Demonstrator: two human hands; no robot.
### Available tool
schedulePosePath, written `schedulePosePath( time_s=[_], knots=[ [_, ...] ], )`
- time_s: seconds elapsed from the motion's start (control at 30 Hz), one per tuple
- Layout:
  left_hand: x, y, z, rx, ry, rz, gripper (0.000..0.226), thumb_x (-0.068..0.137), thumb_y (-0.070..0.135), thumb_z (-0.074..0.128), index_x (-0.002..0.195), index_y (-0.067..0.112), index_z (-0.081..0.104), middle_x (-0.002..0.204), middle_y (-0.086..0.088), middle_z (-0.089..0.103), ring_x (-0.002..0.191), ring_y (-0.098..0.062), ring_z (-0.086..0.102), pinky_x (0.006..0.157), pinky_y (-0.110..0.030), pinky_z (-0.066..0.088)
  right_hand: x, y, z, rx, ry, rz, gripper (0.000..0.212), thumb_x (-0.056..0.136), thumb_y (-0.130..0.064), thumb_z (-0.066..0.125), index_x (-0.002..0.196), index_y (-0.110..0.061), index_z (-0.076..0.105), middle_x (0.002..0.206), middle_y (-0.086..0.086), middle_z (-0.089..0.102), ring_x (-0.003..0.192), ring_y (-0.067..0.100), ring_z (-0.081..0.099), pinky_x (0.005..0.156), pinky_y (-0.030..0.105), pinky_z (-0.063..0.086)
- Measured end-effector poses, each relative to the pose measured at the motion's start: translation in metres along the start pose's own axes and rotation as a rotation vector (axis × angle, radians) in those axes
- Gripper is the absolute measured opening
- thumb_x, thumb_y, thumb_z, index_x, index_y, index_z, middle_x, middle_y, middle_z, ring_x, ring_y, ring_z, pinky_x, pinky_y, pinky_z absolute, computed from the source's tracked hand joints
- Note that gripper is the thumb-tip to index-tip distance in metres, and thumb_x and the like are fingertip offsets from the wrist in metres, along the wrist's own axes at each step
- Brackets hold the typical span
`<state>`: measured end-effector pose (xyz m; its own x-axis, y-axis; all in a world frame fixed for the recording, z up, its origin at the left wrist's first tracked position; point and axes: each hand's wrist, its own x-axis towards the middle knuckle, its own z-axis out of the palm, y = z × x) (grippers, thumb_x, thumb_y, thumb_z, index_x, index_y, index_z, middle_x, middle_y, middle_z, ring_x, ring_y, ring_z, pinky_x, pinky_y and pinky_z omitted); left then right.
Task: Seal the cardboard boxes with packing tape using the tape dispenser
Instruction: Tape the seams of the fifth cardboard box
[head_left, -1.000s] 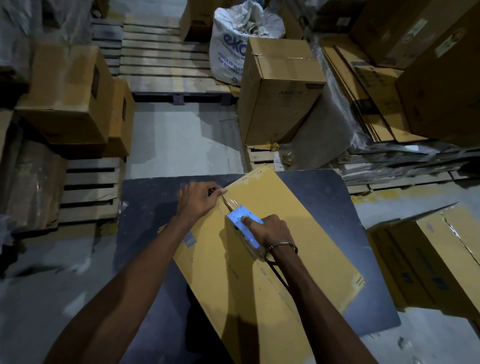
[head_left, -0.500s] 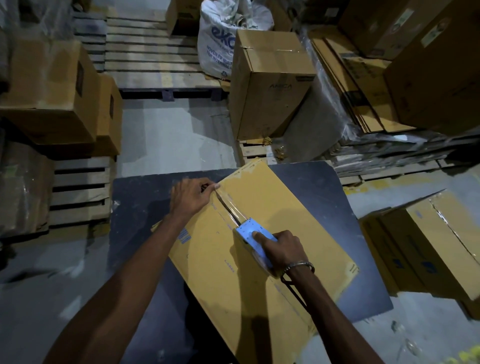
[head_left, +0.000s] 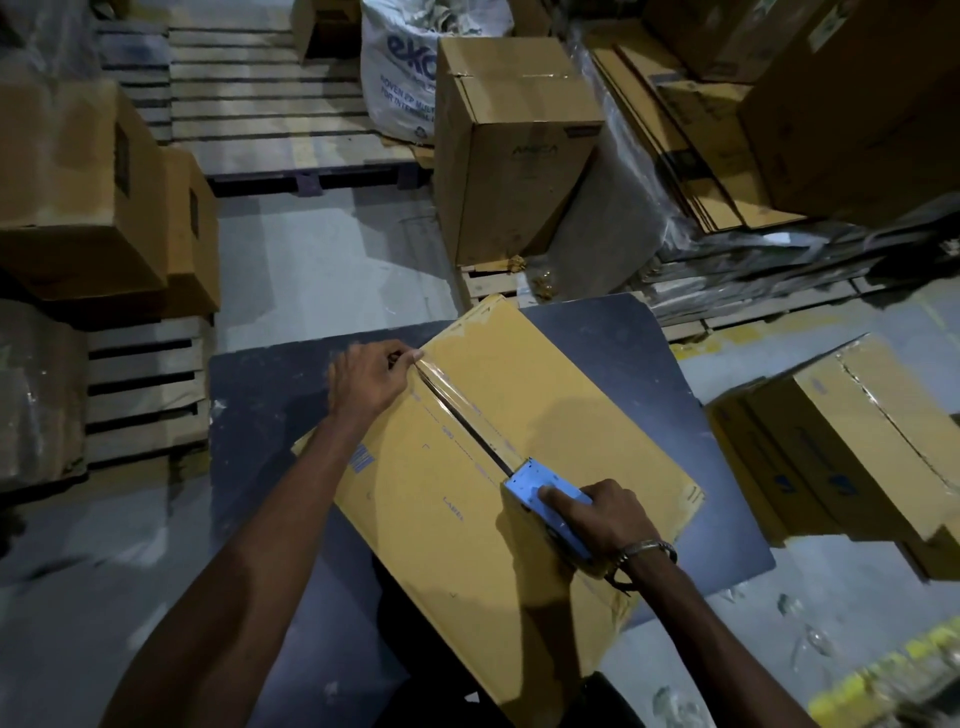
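Observation:
A yellow cardboard box (head_left: 447, 525) lies on a dark table (head_left: 270, 405), its centre seam running diagonally. Clear packing tape (head_left: 457, 408) covers the far part of the seam. My left hand (head_left: 371, 382) presses the tape's far end down at the box's far edge with thumb and curled fingers. My right hand (head_left: 605, 514) grips the blue tape dispenser (head_left: 540, 491), which sits on the seam past the middle of the box, toward me.
A sealed brown box (head_left: 511, 145) stands on a pallet beyond the table, beside a white sack (head_left: 397, 67). More boxes (head_left: 88, 192) are stacked at the left. Another yellow box (head_left: 852, 441) sits on the floor at the right. Flat cartons (head_left: 691, 145) lie at the back right.
My right hand has drawn the dispenser along the seam toward me, laying a longer strip of tape. My left hand has stayed pressing the tape's far end.

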<state>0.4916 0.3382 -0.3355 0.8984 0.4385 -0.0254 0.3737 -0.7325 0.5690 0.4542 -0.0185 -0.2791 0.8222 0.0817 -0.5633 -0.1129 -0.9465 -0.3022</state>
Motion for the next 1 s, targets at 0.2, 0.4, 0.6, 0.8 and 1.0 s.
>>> schedulePosePath(
  time_s=[0.2,0.4,0.6,0.8,1.0],
  knots=[
    [-0.003,0.002,0.004,0.025,0.018,0.005,0.041,0.101,0.065,0.053,0.110,0.035,0.078,0.100,-0.005,0.078,0.102,-0.035,0.069,0.090,-0.053,0.055,-0.009,0.026,0.004,-0.006,-0.022,0.003,0.080,0.080,-0.091,0.047,0.058,-0.015,0.055,0.065,0.011,0.066,0.061,0.025,0.061,0.057,0.033,0.039],
    [-0.011,0.012,0.008,0.088,0.057,-0.034,0.037,0.104,0.056,0.055,0.114,0.029,0.078,0.103,-0.011,0.077,0.101,-0.040,0.069,0.085,-0.048,0.051,-0.014,0.026,0.007,0.022,-0.004,0.044,0.072,0.083,-0.084,0.053,0.059,-0.016,0.050,0.066,0.006,0.061,0.063,0.022,0.057,0.056,0.033,0.036],
    [-0.047,0.034,0.030,0.186,0.090,0.018,0.042,0.112,0.028,0.041,0.143,0.005,0.058,0.135,-0.019,0.067,0.125,-0.039,0.063,0.099,-0.050,0.049,-0.015,0.024,0.009,0.076,0.006,0.055,0.068,0.084,-0.080,0.058,0.058,-0.020,0.043,0.062,0.002,0.052,0.058,0.020,0.052,0.050,0.032,0.028],
    [-0.089,0.041,0.066,0.449,-0.069,0.173,0.071,0.112,0.049,0.014,0.167,0.004,0.014,0.174,-0.019,0.012,0.163,-0.032,0.008,0.129,-0.061,0.007,-0.020,0.021,0.006,0.092,-0.004,0.056,0.064,0.085,-0.075,0.062,0.059,-0.019,0.047,0.064,0.002,0.054,0.061,0.022,0.054,0.051,0.032,0.031],
    [-0.138,0.069,0.090,0.500,-0.121,0.277,0.081,0.110,0.059,0.017,0.166,0.000,0.014,0.174,-0.019,0.012,0.163,-0.029,0.011,0.129,-0.057,0.009,-0.022,0.019,0.004,0.104,0.002,0.036,0.061,0.087,-0.071,0.062,0.060,-0.018,0.047,0.062,0.002,0.054,0.060,0.023,0.054,0.052,0.032,0.032]
  ],
)
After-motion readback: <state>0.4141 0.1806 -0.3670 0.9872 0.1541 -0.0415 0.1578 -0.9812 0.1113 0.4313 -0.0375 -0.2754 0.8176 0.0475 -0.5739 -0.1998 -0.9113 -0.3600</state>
